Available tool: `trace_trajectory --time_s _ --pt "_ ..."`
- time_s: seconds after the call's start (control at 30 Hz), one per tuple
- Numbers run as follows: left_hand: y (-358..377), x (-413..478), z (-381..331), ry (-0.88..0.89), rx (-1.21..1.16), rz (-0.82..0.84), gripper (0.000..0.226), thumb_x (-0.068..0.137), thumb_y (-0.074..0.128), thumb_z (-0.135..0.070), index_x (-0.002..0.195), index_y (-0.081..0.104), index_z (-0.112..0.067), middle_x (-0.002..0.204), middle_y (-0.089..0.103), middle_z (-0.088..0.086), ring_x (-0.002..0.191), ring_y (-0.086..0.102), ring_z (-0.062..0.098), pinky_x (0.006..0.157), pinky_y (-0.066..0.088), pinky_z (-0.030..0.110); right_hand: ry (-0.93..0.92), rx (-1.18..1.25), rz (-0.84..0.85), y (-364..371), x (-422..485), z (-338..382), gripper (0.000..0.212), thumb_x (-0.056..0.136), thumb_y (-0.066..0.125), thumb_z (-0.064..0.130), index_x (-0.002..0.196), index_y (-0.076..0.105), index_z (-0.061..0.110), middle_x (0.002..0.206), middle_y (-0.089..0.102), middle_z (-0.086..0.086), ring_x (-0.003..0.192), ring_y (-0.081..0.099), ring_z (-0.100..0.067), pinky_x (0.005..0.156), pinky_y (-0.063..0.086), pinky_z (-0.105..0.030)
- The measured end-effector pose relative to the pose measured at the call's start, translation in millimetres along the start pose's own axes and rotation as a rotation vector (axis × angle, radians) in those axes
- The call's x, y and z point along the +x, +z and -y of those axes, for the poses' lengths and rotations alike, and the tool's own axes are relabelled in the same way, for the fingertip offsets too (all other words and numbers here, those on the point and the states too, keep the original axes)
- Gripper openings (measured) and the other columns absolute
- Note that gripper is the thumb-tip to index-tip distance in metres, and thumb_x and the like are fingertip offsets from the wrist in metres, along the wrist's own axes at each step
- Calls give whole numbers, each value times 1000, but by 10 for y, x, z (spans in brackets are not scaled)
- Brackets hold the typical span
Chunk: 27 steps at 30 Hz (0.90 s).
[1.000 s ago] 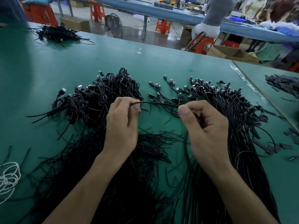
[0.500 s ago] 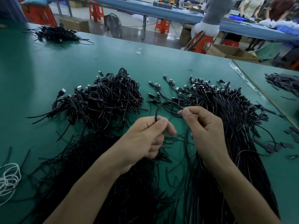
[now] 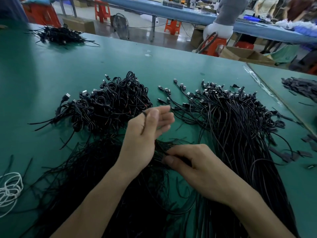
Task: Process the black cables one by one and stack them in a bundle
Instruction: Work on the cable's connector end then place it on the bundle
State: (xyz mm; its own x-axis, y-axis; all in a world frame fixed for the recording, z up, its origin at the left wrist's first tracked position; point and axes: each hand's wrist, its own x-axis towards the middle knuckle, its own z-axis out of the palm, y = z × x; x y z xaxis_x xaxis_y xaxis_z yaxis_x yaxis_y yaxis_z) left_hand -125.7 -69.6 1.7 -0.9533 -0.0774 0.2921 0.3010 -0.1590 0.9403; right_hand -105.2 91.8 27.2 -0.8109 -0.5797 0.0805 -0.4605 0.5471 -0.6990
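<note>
A green table [image 3: 154, 66] carries black cables. A tangled heap of looped cables with USB plugs [image 3: 106, 103] lies left of centre. A long sheaf of straight cables [image 3: 236, 121] fans out on the right, plugs pointing away from me. My left hand [image 3: 147, 133] hovers beside the tangled heap, fingers mostly straight, its thumb pinching a single black cable [image 3: 144, 115] that loops over the thumb and runs down the palm. My right hand [image 3: 195, 169] sits lower, fingers curled, pinching thin black cable ends [image 3: 161, 150] below the left hand.
Loose thin black strands [image 3: 96, 179] cover the near table under my forearms. A white cord coil [image 3: 10, 188] lies at the left edge. Another black cable pile [image 3: 58, 36] sits far left. Dark flat pieces [image 3: 301, 88] lie beyond a table seam [image 3: 267, 93] on the right. People work at a far bench.
My left hand has risen and moved toward the tangled heap with the cable looped over its thumb. My right hand has dropped toward me onto the loose cable ends.
</note>
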Motion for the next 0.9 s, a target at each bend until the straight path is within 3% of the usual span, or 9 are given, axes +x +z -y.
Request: trace_trajectory --time_s 0.1,0.2,0.3,0.4,0.53,0.6,0.7,0.8,0.9 --pt "6 -57 33 113 390 140 37 106 38 -35 102 72 -22 89 74 -9 89 71 2 78 54 16 -56 -24 -14 -85 -6 83 30 98 52 30 70 57 20 63 53 6 55 48 -11 50 35 -17" --pt "21 -81 -33 -43 397 262 60 101 33 -57 59 63 -26 51 60 -2 46 56 9 49 46 24 -45 -25 -186 -200 29 72 22 93 62 36 77 69 22 73 64 7 69 61 -10 63 48 -27" --pt "46 -91 -134 -322 239 372 67 91 31 -68 49 59 -22 38 42 -6 33 37 9 37 32 19 -51 148 -321 -265 88 60 15 84 75 33 72 72 24 69 70 8 64 62 -4 61 48 -19" --pt "0 -81 -218 -461 -14 521 70 99 29 -63 54 57 -18 39 34 -7 31 34 7 36 31 15 -73 369 -383 -226 165 34 18 78 75 36 73 70 19 61 64 0 56 53 -5 55 43 -18" --pt "-72 -62 -285 -469 -424 579 49 99 41 -46 65 58 -16 46 40 -7 36 44 5 33 35 13 46 527 -363 -19 194 -30 33 89 60 47 69 65 22 55 44 2 48 35 -10 43 28 -24" --pt "-52 -39 -307 -454 -639 492 42 98 46 -40 71 66 -14 52 50 -6 42 52 5 38 42 15 118 465 -339 62 159 -51 35 95 53 47 71 64 24 54 47 8 47 36 -9 44 28 -26" --pt "-22 18 -284 -373 -785 221 40 95 49 -35 81 79 -13 67 66 -2 60 67 10 55 55 18 152 184 -192 124 85 -38 27 101 51 35 78 65 34 58 57 12 47 44 -4 46 35 -24" --pt "27 27 -148 -228 -565 56 41 94 45 -34 98 77 -9 89 76 5 88 74 17 74 58 22 129 34 -44 89 25 33 18 100 54 32 85 64 30 63 59 10 49 47 -7 46 36 -21" --pt "52 -39 -4 6 97 -13 34 97 41 -38 104 70 -20 93 76 0 92 72 10 79 56 21 92 -58 -60 -18 12 95 22 97 56 31 78 64 24 61 57 10 48 46 -7 46 33 -17"
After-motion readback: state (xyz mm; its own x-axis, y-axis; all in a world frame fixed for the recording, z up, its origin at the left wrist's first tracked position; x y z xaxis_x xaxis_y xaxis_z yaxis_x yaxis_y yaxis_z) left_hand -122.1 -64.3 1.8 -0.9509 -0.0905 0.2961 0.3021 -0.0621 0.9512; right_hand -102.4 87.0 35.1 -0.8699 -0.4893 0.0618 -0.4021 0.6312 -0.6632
